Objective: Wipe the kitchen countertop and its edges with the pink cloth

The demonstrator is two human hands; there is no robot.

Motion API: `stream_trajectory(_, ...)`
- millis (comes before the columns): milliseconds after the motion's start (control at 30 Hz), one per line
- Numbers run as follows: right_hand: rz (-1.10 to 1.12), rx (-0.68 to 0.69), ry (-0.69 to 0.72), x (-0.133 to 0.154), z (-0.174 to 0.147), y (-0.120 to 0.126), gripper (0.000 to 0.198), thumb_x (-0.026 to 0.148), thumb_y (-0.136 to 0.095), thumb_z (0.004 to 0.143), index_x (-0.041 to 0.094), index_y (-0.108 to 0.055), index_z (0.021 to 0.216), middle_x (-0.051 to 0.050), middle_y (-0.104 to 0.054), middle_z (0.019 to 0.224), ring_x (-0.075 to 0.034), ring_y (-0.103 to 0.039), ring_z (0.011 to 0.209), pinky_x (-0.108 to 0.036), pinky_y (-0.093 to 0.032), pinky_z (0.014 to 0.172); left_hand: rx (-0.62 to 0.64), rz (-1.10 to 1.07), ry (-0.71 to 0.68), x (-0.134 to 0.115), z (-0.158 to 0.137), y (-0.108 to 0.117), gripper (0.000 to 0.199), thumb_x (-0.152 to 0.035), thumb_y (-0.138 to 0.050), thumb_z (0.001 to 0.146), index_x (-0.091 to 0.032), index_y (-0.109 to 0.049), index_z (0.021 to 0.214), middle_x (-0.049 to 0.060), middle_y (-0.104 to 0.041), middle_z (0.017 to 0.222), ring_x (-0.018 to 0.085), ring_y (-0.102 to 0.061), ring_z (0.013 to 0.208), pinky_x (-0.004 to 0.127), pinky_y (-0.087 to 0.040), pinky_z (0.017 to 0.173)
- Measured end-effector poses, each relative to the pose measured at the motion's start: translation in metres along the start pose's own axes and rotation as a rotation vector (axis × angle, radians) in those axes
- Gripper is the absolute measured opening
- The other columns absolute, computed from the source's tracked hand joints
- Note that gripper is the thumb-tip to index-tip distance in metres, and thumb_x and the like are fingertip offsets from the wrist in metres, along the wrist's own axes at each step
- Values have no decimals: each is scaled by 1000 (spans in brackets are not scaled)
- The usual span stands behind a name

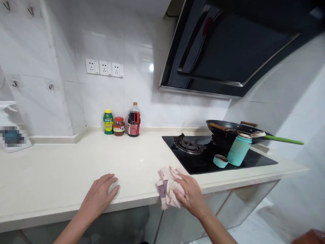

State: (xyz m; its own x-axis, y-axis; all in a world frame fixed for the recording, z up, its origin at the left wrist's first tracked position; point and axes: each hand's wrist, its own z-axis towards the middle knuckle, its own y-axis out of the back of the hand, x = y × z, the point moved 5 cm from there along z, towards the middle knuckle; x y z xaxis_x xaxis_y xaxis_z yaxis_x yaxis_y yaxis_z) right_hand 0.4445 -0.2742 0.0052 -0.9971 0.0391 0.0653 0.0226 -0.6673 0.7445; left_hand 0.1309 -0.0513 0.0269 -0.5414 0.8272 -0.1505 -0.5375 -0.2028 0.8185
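A crumpled pale pink cloth (169, 179) with a purple patch lies at the front of the cream countertop (132, 156), partly hanging over its edge. My right hand (189, 193) is closed on it, just in front of the cooktop's near left corner. To the left, my left hand (101, 193) is at the counter's front edge with thumb and fingers apart, holding nothing. Whether its fingertips touch the surface I cannot tell.
On the black gas cooktop (203, 159) are a wok (228, 127), a green-handled utensil (284, 139), a turquoise flask (238, 150) and its cup-like lid (220, 161). A green bottle (108, 122), a red-lidded jar (118, 126) and a dark sauce bottle (134, 120) stand by the wall. A range hood (223, 51) hangs above.
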Motion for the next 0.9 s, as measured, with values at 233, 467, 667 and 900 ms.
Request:
stream_trajectory(233,-161,73,-192,-105,-47,18,46,56,-42,94,23,-63,118,-13,-55,135,-32,-46,128,-54,-30,110,19,-2,-21,-4,1,2,37,-42,-47,95,-20,-72,111,12,-69,127,29,-61,121,45,-50,99)
stream_trajectory(467,-355,32,-537,-161,-66,36,54,54,-25,93,21,-61,115,-15,-61,125,-34,-52,121,-52,-41,99,-7,-3,-16,-10,1,3,32,-37,-49,94,-19,-71,110,14,-68,125,30,-61,121,47,-49,99)
stream_trajectory(667,-313,137,-397,-81,-32,7,52,54,-27,95,20,-60,115,-16,-59,125,-34,-48,125,-53,-42,100,-30,-11,-7,-16,0,8,27,-33,-52,93,-19,-70,108,14,-69,122,29,-60,120,47,-49,99)
stream_trajectory(900,-49,314,-144,21,29,-26,45,51,-35,99,24,-58,125,-11,-54,138,-31,-44,133,-51,-39,107,-20,-58,-14,-13,-4,4,27,-33,-54,91,-20,-69,109,13,-68,124,28,-60,121,46,-48,100)
